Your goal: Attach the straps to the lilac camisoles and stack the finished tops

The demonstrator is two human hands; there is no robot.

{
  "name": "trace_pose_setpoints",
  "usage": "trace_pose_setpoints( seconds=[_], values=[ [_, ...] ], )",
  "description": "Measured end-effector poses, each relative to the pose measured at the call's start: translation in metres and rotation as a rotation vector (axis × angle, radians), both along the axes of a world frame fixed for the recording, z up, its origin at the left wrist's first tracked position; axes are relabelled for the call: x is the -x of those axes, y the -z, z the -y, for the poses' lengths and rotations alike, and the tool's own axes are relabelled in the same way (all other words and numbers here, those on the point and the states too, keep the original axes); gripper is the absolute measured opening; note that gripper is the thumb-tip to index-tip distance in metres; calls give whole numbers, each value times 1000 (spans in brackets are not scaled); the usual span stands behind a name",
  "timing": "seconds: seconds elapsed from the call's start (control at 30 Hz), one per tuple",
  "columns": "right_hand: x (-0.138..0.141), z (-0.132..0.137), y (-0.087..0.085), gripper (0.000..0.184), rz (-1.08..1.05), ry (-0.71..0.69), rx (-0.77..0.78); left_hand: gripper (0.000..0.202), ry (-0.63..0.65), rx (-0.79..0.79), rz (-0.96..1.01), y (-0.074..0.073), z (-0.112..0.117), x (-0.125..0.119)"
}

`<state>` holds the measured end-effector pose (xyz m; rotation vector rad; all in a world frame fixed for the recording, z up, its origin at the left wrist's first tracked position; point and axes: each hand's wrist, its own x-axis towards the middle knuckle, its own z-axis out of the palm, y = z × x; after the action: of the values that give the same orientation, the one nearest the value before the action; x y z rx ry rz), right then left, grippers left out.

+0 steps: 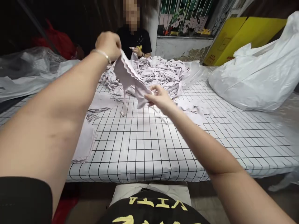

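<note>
A pale lilac cloth piece with a wavy edge [130, 74] is stretched on a slant between my two hands, above the table. My left hand [108, 45], raised higher, pinches its upper end. Its lower end is gripped between the thumb and fingers of my right hand [158, 95]. Thin strips dangle from the cloth toward the tabletop. Behind it lies a large heap of crumpled lilac cloth pieces [161, 71]. Flat lilac pieces are stacked [84, 143] beside my left forearm, and a looser bunch of pieces [195, 109] lies right of my right hand.
The table has a white cloth with a black grid [140, 146]. A full white plastic bag [252, 71] stands at right, before a yellow box [233, 37]. Clear plastic [30, 68] covers the left side. Across the table a person in black [147, 40] faces me.
</note>
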<state>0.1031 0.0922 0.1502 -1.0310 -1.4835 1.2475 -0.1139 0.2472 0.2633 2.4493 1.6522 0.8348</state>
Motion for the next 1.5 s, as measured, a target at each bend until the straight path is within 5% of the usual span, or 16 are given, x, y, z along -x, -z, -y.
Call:
trace_pose_setpoints(
  seconds=[0.07,0.13,0.2,0.33,0.43,0.5,0.57,0.73,0.9,0.97,1.07,1.17,1.3,1.4,1.5],
  values=[
    [37,-3,2,34,-156,68,-28,40,-50,-155,-70,-24,-7,-32],
    [64,3,17,32,-303,110,-5,29,51,-165,-94,-19,4,-74],
    [79,22,43,33,-431,152,75,25,193,-98,-52,17,35,-118],
    [81,89,100,36,-439,157,341,24,499,168,-118,132,128,-179],
    [51,149,116,28,-157,-224,529,12,764,400,-161,195,199,-180],
    [13,180,110,25,88,-449,513,23,896,519,-71,212,235,-156],
    [-33,198,99,17,293,-405,397,30,884,496,84,216,260,-117],
    [-129,202,107,30,817,-36,49,25,467,359,68,226,296,-12],
    [-160,194,116,32,910,-150,49,41,379,302,-108,253,314,28],
    [-155,177,105,32,851,-210,132,40,370,278,-121,255,313,25],
    [-121,128,92,35,761,-58,190,37,408,190,-86,253,306,11],
    [-63,66,101,39,642,6,298,41,500,186,-144,253,299,2],
    [-3,3,121,38,725,-62,412,69,326,317,-237,251,296,6],
    [6,-27,120,29,904,-34,67,66,340,336,-198,242,291,4],
    [1,-50,111,23,1150,-233,-252,59,583,369,-115,237,284,-8]
  ],
)
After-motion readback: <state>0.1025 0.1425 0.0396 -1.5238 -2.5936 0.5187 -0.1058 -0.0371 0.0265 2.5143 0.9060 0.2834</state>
